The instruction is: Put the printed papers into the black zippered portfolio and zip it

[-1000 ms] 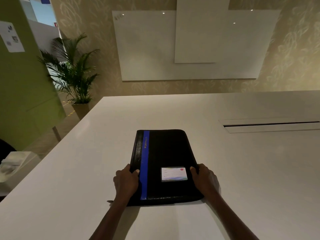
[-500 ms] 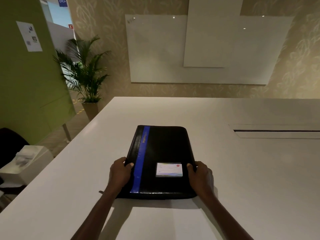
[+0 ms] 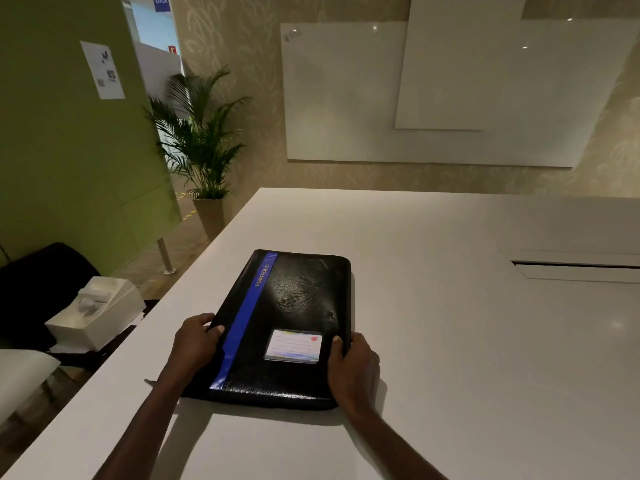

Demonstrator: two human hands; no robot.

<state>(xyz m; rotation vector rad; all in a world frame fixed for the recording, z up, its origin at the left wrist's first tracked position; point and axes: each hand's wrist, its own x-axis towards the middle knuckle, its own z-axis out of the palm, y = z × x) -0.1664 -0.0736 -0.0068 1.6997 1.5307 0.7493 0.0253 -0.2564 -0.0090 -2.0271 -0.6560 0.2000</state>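
Note:
A black zippered portfolio (image 3: 294,306) with a blue stripe and a small name card lies closed and flat on the white table (image 3: 467,341), just in front of me. My left hand (image 3: 195,342) grips its left edge near the stripe, thumb on top. My right hand (image 3: 353,368) grips its right edge beside the card, thumb on the cover. A pale sheet (image 3: 277,441) lies on the table under my arms, between the portfolio and the near edge; I cannot tell whether it is printed.
A recessed cable slot (image 3: 571,268) sits in the table at the right. Off the table's left edge stand a white tissue box (image 3: 97,313) and a black chair (image 3: 38,282). A potted palm (image 3: 201,147) and wall whiteboards (image 3: 450,91) are beyond.
The view has turned to the right and drawn closer. The portfolio has swung slightly, its far end now angled to the right. Both hands keep their grip on its sides.

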